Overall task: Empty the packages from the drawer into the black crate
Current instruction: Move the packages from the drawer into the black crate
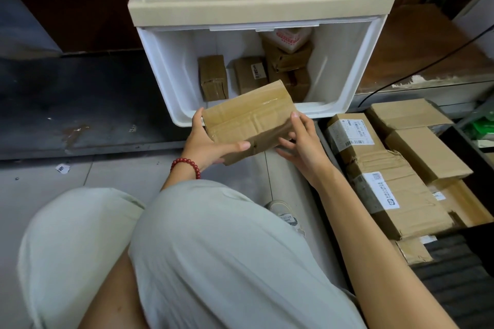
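A taped brown cardboard package [250, 120] hangs just in front of the open white drawer [361, 83]. My left hand [211, 143] grips its left end, thumb along the near side. My right hand [302, 141] grips its right end, fingers curled under it. Several small brown packages [213, 76] lie deep in the drawer, with a white red-printed one [290, 37] on top at the back. The black crate [459, 283] stands on the floor at the right and holds several cardboard packages [395, 189].
The drawer belongs to a beige plastic cabinet [262, 5]. My knees in pale trousers [200, 256] fill the lower middle, and a shoe [283, 211] shows beside the crate. A black cable [427, 61] runs across the wooden ledge at the right. Grey floor lies at the left.
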A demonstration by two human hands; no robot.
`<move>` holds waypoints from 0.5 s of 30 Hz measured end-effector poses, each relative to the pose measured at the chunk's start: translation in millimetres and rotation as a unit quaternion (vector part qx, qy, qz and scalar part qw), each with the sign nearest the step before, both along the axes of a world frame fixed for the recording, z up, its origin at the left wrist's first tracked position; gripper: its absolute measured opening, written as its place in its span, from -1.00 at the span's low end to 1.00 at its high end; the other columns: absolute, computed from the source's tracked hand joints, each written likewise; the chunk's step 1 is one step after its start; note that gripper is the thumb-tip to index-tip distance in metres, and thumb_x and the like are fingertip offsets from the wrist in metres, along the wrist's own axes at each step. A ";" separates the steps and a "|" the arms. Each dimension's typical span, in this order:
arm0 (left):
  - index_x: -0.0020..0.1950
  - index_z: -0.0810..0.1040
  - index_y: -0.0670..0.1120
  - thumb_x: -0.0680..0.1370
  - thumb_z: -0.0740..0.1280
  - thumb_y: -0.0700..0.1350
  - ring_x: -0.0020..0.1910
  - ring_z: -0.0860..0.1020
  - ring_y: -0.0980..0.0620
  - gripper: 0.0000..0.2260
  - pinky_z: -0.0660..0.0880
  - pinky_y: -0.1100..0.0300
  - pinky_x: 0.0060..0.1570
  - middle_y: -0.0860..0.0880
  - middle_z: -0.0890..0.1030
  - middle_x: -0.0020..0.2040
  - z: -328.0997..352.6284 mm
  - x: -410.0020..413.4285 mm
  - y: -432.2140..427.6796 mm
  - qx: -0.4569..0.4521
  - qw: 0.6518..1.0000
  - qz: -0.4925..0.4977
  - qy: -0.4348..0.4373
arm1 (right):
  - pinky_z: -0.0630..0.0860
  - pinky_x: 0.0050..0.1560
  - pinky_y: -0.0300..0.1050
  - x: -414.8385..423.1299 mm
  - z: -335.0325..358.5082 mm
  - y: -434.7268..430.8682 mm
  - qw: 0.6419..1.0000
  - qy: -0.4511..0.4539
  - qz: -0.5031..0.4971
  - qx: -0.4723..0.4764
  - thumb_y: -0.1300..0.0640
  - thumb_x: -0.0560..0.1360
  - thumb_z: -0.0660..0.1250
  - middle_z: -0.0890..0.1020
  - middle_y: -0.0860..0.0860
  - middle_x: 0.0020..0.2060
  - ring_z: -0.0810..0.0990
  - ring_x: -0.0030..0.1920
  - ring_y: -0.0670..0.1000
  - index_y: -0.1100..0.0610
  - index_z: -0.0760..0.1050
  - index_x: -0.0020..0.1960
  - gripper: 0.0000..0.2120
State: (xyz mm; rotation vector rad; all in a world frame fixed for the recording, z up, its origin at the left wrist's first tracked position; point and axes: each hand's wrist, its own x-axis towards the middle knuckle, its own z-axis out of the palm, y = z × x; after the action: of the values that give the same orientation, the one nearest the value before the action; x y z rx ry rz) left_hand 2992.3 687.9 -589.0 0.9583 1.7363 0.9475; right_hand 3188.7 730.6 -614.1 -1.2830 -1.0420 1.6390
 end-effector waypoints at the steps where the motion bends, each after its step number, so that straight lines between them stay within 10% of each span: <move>1: 0.51 0.03 0.15 0.28 0.60 -0.07 0.34 0.35 -0.08 -0.01 0.59 -0.08 0.05 -0.02 0.30 0.39 0.0 0.7 -0.5 0.009 1.000 0.007 -0.006 | 0.56 0.06 -0.09 1.8 -2.3 1.8 1.000 0.004 -0.009 -0.003 -0.23 0.59 0.15 0.47 0.02 0.33 0.59 0.19 0.05 -0.15 0.30 0.29 -0.68; 8: 0.20 0.27 0.07 0.34 0.47 0.26 0.22 0.43 -0.01 -0.41 0.53 0.05 0.09 0.01 0.39 0.26 1.0 1.3 -1.1 0.079 0.993 0.055 0.063 | 0.53 0.04 -0.09 8.7 -13.0 5.1 0.999 0.007 -0.026 -0.033 -0.45 0.42 0.09 0.58 0.01 0.23 0.63 0.09 -0.05 0.04 0.35 0.39 -0.25; 15: 0.44 0.23 0.00 0.40 0.43 0.22 0.15 0.44 0.11 -0.28 0.39 0.41 -0.10 0.07 0.43 0.22 -4.2 -2.1 3.5 0.090 0.990 0.090 0.056 | 0.47 0.04 -0.07 10.0 -9.2 -1.3 1.000 -0.015 -0.005 -0.018 -0.45 0.29 0.28 0.51 -0.05 0.29 0.48 0.29 0.01 -0.09 0.39 0.36 -0.25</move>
State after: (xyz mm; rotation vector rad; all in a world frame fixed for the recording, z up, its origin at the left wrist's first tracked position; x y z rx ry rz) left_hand 2990.2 691.5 -593.2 0.9978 1.8791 1.2038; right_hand 3198.7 729.2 -623.3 -1.3371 -1.0267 1.6420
